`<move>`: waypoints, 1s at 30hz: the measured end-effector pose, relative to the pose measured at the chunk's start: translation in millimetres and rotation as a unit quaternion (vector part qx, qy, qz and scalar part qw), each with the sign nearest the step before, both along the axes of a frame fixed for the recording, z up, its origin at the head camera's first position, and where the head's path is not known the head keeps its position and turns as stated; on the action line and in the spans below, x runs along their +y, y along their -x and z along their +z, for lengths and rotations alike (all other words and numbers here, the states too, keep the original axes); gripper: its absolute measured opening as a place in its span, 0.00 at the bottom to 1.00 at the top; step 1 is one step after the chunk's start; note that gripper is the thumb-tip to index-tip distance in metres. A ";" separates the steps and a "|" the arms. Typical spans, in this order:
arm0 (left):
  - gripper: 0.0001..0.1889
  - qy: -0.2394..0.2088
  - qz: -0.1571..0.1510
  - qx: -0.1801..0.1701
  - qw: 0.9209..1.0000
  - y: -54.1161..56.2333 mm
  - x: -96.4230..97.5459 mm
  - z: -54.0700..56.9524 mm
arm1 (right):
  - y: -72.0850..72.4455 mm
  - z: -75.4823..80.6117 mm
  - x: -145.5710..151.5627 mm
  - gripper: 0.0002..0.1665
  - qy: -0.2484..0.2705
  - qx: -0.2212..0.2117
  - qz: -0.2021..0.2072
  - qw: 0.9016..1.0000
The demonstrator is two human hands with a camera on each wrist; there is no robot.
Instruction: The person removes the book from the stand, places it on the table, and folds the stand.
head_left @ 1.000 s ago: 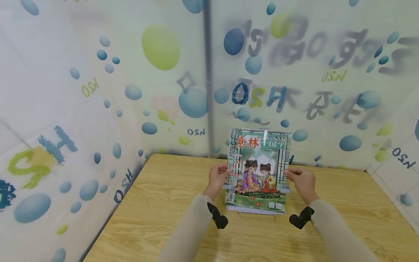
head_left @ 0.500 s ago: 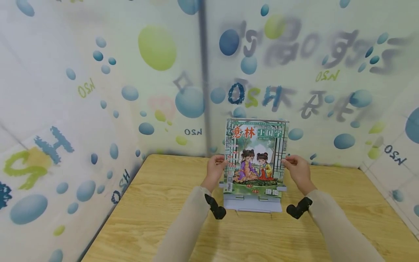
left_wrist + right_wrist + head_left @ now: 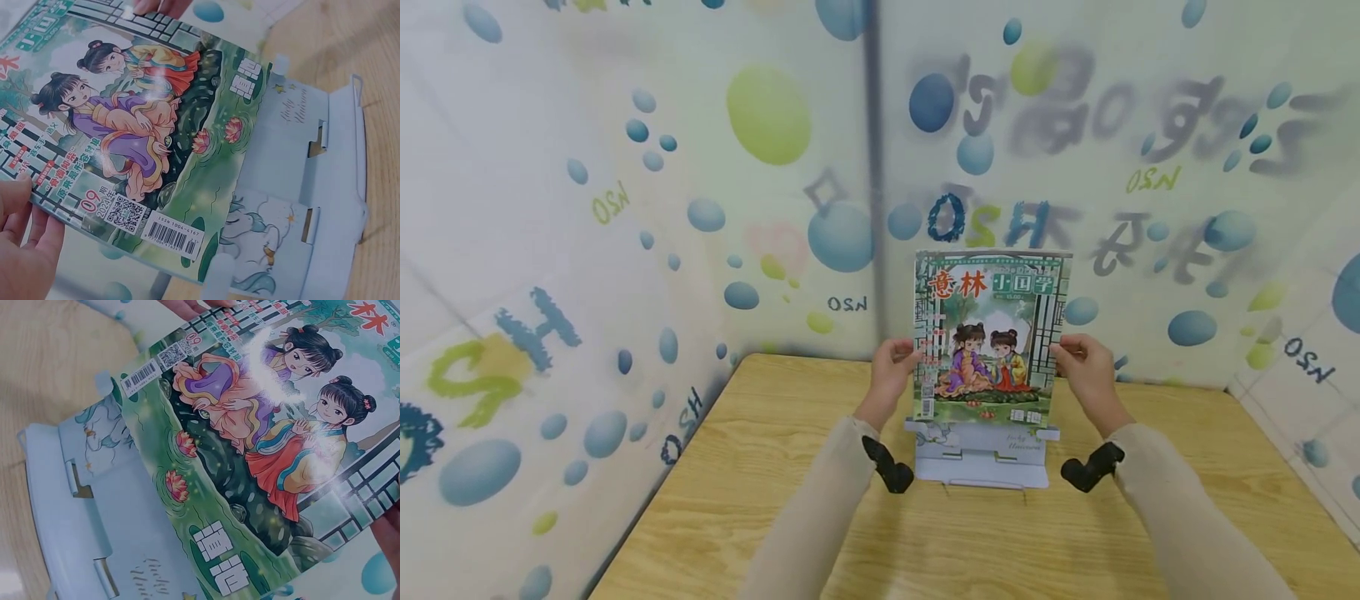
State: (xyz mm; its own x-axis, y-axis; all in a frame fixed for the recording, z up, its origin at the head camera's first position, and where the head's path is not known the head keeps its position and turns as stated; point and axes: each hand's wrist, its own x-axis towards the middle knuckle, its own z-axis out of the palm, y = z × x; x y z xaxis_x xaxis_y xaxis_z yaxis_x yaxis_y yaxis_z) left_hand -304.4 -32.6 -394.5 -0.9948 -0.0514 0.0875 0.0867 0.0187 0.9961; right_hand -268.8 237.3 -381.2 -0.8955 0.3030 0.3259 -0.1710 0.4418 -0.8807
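Observation:
A magazine with two cartoon children on its green cover is held upright in front of a pale book stand. My left hand pinches its left edge between thumb and fingers. On the opposite edge, my right hand pinches it the same way. The magazine's bottom edge overlaps the stand's side tabs in the head view. Below that edge, the stand's unicorn print shows in the left wrist view. Slots and a front lip appear in the right wrist view.
The stand rests on a wood-grain table. Behind it rises a curtain-like wall printed with blue and green dots and letters. A similar wall borders the table's left side.
Both hands have lifted the magazine up from the stand's bottom lip, so more of the stand's printed back and slots shows beneath it. The stand has stayed in place.

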 end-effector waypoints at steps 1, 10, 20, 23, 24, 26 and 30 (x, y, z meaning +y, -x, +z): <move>0.11 -0.001 -0.004 0.001 1.000 -0.6 -0.7 2.7 | -0.3 2.5 0.3 0.16 0.002 0.002 0.002 1.000; 0.10 -0.006 -0.038 0.035 0.999 -7.8 -4.9 28.5 | -10.8 29.2 7.9 0.18 0.044 0.037 0.038 0.998; 0.09 -0.010 -0.104 0.046 0.993 -35.0 9.5 58.5 | -41.3 51.9 41.9 0.07 0.060 0.037 0.067 0.995; 0.09 -0.021 -0.125 0.042 0.991 -45.2 20.4 63.7 | -53.1 57.1 56.7 0.06 0.064 0.032 0.076 0.995; 0.08 -0.023 -0.130 0.040 0.990 -48.5 24.1 65.3 | -57.2 58.6 61.6 0.05 0.064 0.030 0.080 0.994; 0.08 -0.026 -0.140 0.034 0.989 -54.1 31.5 67.2 | -65.0 61.1 71.0 0.05 0.059 0.026 0.088 0.994; 0.08 -0.027 -0.158 0.031 0.987 -60.7 47.0 63.7 | -78.6 62.5 91.8 0.07 0.046 0.009 0.097 0.994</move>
